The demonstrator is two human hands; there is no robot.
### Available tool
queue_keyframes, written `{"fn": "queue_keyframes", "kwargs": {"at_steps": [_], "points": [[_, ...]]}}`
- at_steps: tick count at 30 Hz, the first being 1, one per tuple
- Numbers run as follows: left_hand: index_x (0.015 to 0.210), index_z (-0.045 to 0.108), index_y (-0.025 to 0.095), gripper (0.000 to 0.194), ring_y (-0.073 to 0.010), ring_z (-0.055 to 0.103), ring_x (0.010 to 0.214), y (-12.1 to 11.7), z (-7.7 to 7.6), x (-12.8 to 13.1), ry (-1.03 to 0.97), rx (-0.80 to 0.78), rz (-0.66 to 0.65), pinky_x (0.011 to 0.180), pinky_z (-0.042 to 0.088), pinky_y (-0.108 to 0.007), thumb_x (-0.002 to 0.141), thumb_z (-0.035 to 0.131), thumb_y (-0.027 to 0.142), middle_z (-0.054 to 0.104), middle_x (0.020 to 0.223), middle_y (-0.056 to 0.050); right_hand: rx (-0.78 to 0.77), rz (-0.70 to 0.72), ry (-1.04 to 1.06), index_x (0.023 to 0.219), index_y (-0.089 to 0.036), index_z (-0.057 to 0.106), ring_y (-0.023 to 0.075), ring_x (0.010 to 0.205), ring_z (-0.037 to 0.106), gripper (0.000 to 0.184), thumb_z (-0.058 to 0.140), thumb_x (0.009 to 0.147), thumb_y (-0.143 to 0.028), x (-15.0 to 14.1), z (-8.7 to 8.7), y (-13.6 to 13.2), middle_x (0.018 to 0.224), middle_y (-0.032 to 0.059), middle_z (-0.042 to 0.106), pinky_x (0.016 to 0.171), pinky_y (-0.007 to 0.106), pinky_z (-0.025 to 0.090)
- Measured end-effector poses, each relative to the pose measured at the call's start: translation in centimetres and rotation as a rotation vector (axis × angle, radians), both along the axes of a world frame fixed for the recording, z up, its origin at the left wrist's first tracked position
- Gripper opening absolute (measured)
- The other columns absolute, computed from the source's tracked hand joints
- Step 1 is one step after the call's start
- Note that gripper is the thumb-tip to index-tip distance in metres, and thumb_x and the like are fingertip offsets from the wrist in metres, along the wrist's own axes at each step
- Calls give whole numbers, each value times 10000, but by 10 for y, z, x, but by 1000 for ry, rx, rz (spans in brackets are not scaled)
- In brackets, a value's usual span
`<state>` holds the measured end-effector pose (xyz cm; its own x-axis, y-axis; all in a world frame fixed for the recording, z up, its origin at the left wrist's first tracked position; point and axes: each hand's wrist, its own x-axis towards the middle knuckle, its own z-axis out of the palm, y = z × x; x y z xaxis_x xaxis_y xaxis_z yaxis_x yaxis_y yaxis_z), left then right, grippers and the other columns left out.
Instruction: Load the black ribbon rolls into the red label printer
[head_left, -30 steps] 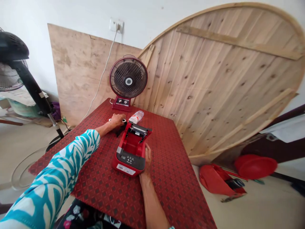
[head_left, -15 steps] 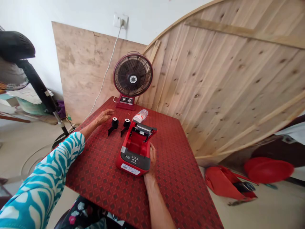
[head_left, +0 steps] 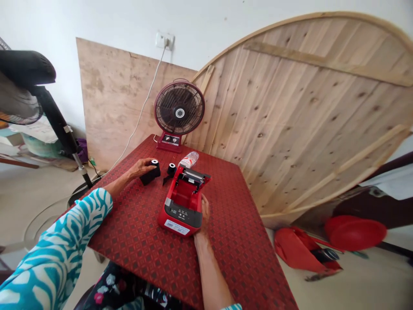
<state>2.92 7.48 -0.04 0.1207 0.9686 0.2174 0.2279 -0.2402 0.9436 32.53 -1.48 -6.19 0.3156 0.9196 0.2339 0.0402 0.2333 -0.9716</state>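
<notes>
A red and black label printer (head_left: 180, 218) with its lid up stands near the middle of the table, its red inner bay bare. Against its right side my right hand (head_left: 205, 214) is curled, partly hidden by the body. To the left, my left hand (head_left: 140, 167) pinches a black roll (head_left: 155, 169) with a white core; a loose black strip hangs from it toward me. A second black roll (head_left: 171, 168) with a trailing strip stands between that hand and the printer. A clear plastic bottle (head_left: 189, 159) lies just behind the printer.
A maroon fan (head_left: 180, 113) stands at the far edge of the red patterned table (head_left: 232, 241). Round wooden boards (head_left: 290, 112) lean on the wall at right. At left is a black floor fan (head_left: 58, 120); a red bag (head_left: 297, 252) lies on the floor at right.
My left hand has moved right and closed on the nearer black roll, whose strip has shifted. The right hand stays at the printer. The camera view has tilted slightly up.
</notes>
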Motion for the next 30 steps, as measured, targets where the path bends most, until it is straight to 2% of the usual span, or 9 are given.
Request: {"fn": "queue_keyframes", "kwargs": {"at_steps": [5,8,11,15,18,20,23,27,30], "points": [[1139,568,158,581,-189,657,833,-46,54,8,-26,-20,-203,727,509,-294,685,717,489,695,1011,-86,-26,-9,76,1064,-201,655,229,1124,573,402,438,838,-452,-11,12,-3,1219,98,634,965,386,430],[1062,615,147,471,-189,655,848,-67,81,37,1,-16,-370,751,505,-302,701,737,423,701,992,-89,-37,-1,151,1090,-191,642,213,1083,588,397,446,841,-430,-16,18,-2,1165,98,666,937,362,440],[1061,653,160,417,-185,648,858,-80,93,72,228,39,-413,782,497,-297,714,726,380,712,954,-52,-48,17,248,1095,-204,626,207,1054,601,406,474,814,-455,-18,19,-1,1143,71,675,922,359,448],[1083,679,209,340,-180,650,900,-84,96,109,657,153,-404,820,477,-264,760,684,317,719,996,-24,-24,26,299,1070,-203,632,203,1078,591,414,508,781,-471,-19,17,1,1139,58,678,951,349,430],[1104,678,241,337,-229,655,976,-82,95,126,1044,180,-330,806,479,-279,777,666,320,715,1065,-43,-26,32,311,1089,-200,631,207,1090,586,433,509,777,-475,-20,17,1,1153,63,676,964,354,422],[1087,688,243,336,-274,658,985,-78,95,134,1200,181,-295,776,487,-306,763,671,330,721,1049,-66,-13,27,310,1090,-197,634,208,1090,586,432,500,782,-469,-20,18,2,1156,66,675,974,356,417],[949,729,234,241,-293,675,914,-69,89,146,1247,183,-319,734,488,-317,713,693,265,737,916,-79,17,14,301,1066,-200,644,202,1086,585,403,494,785,-448,-21,19,2,1135,59,684,978,348,414],[712,726,232,125,-264,683,812,-53,75,155,1221,191,-391,683,475,-286,632,703,139,728,750,-51,-5,31,290,1078,-206,637,199,1074,588,414,490,786,-459,-20,19,2,1140,57,681,963,349,427],[699,724,231,118,-242,681,760,-49,72,152,1145,198,-456,664,473,-271,624,707,141,726,716,-29,-10,49,295,1088,-206,630,199,1079,588,423,481,791,-467,-19,18,3,1157,61,672,953,349,433]]}}
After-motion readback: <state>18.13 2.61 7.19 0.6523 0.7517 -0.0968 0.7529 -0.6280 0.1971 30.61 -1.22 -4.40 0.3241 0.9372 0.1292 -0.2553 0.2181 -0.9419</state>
